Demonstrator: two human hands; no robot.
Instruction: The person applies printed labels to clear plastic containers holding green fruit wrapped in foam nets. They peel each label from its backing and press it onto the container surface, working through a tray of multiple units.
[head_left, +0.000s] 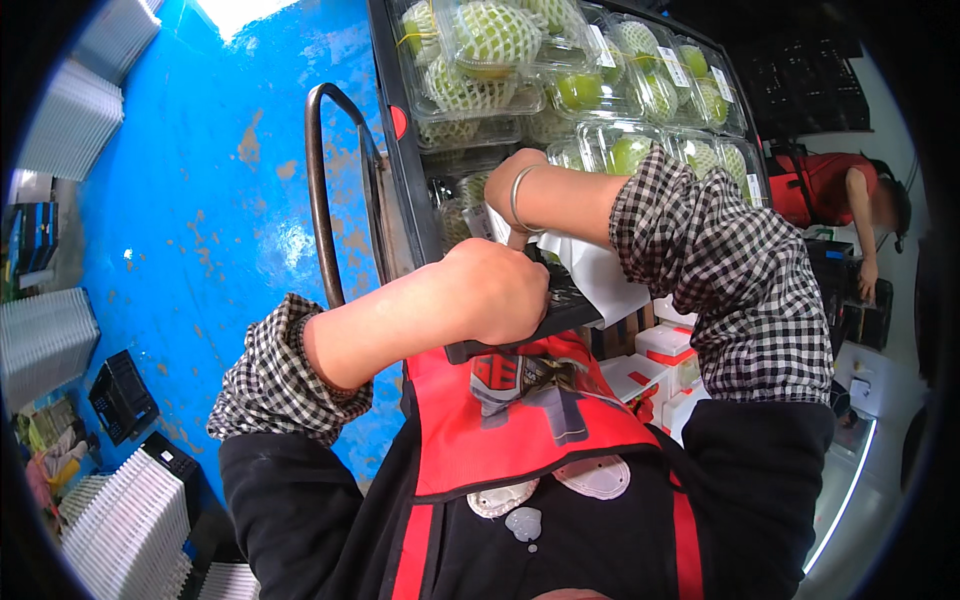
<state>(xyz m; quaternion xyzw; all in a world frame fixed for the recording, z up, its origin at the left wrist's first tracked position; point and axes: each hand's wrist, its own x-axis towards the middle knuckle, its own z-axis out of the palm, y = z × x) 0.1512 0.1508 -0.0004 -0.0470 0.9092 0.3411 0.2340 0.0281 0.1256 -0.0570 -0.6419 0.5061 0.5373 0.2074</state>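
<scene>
A black plastic crate in front of me holds several clear plastic clamshell boxes of green fruit in white foam nets, some with white labels and yellow bands. At the crate's near end my left hand is curled with its back towards the camera; whether its fingers grip something is hidden. Just beyond it my right hand, with a metal bangle at the wrist, reaches in among the boxes, its fingers mostly hidden. A white paper or plastic sheet with printed labels beside it lies under my right forearm and hangs over the crate's edge.
A curved metal cart handle rises left of the crate. Stacks of white trays and a black crate stand on the blue floor. White and red boxes lie below at right. Another person in red bends over at far right.
</scene>
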